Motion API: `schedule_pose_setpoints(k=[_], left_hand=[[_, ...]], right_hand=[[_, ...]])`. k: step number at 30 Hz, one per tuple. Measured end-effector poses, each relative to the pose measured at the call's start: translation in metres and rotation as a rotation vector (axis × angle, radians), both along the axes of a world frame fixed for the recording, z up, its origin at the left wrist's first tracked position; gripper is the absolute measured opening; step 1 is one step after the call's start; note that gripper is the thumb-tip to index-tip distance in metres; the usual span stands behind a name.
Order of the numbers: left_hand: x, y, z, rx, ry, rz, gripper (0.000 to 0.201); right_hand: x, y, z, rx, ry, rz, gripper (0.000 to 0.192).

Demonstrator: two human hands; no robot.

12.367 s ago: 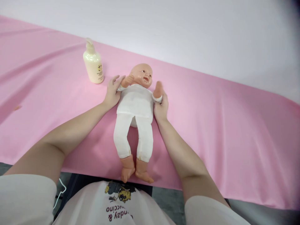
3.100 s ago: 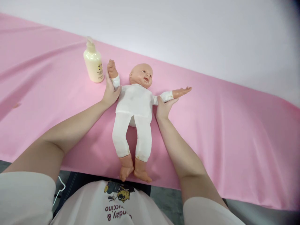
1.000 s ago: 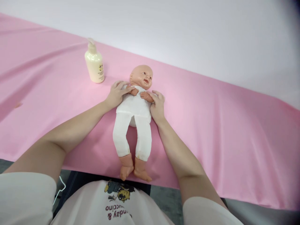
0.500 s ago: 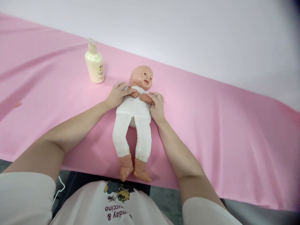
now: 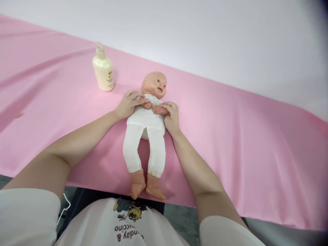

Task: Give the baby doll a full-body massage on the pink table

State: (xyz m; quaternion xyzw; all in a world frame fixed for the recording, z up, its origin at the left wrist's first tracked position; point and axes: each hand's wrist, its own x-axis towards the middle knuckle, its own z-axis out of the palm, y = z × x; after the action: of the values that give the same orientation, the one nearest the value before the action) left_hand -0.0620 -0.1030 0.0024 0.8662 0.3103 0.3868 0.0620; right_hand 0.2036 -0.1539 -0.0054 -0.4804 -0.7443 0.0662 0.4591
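Observation:
A baby doll (image 5: 146,118) in white clothes lies on its back on the pink cloth, its head away from me and bare feet close to my shirt. My left hand (image 5: 129,104) is closed around the doll's upper arm on the left side, thumb across the forearm. On the right side, my right hand (image 5: 172,116) grips the other arm, fingers over it near the elbow. Both doll forearms are bent in over the chest. The parts of my fingers behind the doll's arms are hidden.
A cream pump bottle (image 5: 104,73) stands upright to the left of the doll's head. Pink cloth (image 5: 217,136) with folds covers the table, and a white surface (image 5: 205,37) lies beyond it. A thin white cable (image 5: 65,208) hangs below the near edge.
Almost nothing differs. Both hands keep their hold on the doll's arms, and the doll's forearm on the right has shifted very slightly.

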Motion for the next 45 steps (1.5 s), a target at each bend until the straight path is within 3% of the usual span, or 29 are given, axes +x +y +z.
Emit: schedule_pose_setpoints(k=[9, 14, 19, 24, 28, 31, 34, 39, 45], left_hand=[[-0.002, -0.002, -0.001, -0.022, -0.059, 0.012, 0.042], [-0.007, 0.004, -0.009, -0.091, -0.231, 0.068, 0.062], [-0.012, 0.016, -0.016, -0.174, -0.459, 0.118, 0.083], [-0.013, 0.020, -0.014, -0.166, -0.546, 0.143, 0.082], [-0.014, 0.017, -0.013, -0.126, -0.454, 0.181, 0.076], [-0.012, 0.013, -0.013, -0.089, -0.310, 0.203, 0.063], [-0.009, 0.008, -0.012, -0.062, -0.177, 0.217, 0.051], [-0.003, 0.003, -0.008, -0.063, -0.028, 0.252, 0.046], [0.001, 0.000, -0.007, -0.084, -0.008, 0.265, 0.040]], right_hand=[[-0.001, -0.001, 0.000, 0.041, 0.110, 0.004, 0.048], [0.005, 0.006, -0.012, 0.052, 0.249, -0.027, 0.056], [0.017, 0.023, -0.028, 0.024, 0.535, -0.185, 0.070], [0.018, 0.023, -0.022, -0.018, 0.779, -0.224, 0.080], [0.008, 0.012, -0.007, 0.053, 0.601, -0.103, 0.072], [0.004, 0.004, -0.001, 0.054, 0.412, -0.090, 0.064], [0.004, 0.002, -0.003, 0.027, 0.293, -0.124, 0.059], [0.005, 0.003, -0.007, -0.007, 0.089, -0.059, 0.052], [0.005, 0.003, -0.006, -0.014, 0.033, -0.054, 0.053]])
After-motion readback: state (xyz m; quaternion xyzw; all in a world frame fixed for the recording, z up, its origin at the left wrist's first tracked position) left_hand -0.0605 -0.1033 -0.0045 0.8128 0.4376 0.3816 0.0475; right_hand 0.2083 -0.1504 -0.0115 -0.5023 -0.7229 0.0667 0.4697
